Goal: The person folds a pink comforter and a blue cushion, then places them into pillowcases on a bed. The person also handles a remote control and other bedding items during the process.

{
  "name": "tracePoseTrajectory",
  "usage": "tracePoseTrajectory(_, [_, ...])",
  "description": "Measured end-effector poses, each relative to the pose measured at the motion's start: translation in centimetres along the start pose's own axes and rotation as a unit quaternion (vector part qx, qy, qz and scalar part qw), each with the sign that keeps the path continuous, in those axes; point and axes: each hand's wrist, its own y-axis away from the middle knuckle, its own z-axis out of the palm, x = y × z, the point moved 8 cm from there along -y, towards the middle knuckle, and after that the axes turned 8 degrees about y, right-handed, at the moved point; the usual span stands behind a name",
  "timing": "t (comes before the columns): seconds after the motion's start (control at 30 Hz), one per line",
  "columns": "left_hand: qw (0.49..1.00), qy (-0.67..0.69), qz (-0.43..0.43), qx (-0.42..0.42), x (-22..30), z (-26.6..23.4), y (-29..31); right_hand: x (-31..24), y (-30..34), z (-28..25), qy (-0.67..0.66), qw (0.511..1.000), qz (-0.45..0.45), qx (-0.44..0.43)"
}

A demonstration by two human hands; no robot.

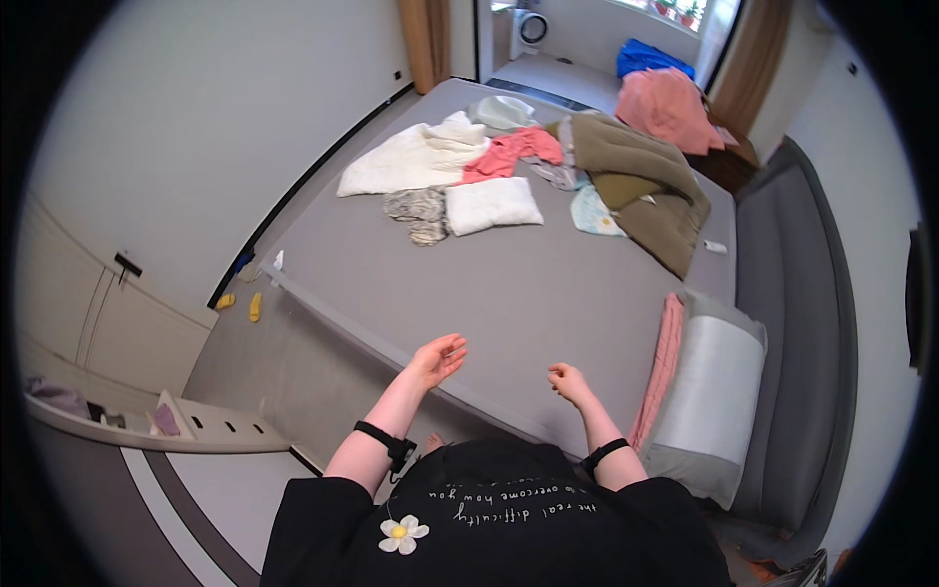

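Pretty bright, soft daylight coming in from the sunlit window (675, 10) at the top, so the flat grey bed (509, 284) is evenly lit with only faint shadows. Heavy fisheye bend near the rim (wall edges curve a lot), black vignette in the corners. Focus looks decent, no real glare or blur.

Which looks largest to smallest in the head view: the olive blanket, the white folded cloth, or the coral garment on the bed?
1. olive blanket, clearly largest.
2. white folded cloth.
3. coral garment.
The last two look close in size, so their order is unsure.
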Motion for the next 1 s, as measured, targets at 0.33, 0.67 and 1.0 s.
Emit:
tracePoseTrajectory(0.33, [0.978,0.131,0.143,0.082,16.1,-23.3,10.2,-22.4,-6.3,21.6,0.115,0.978,-0.109,-0.138])
tracePoseTrajectory(0.67, [0.951,0.210,0.203,0.104,26.5,-36.9,13.4,-38.8,-14.8,33.7,0.227,0.934,-0.206,-0.185])
tracePoseTrajectory(1.0, [0.930,0.209,0.234,0.189,45.1,-50.1,14.2,-55.5,-29.3,47.6,0.194,0.945,-0.165,-0.203])
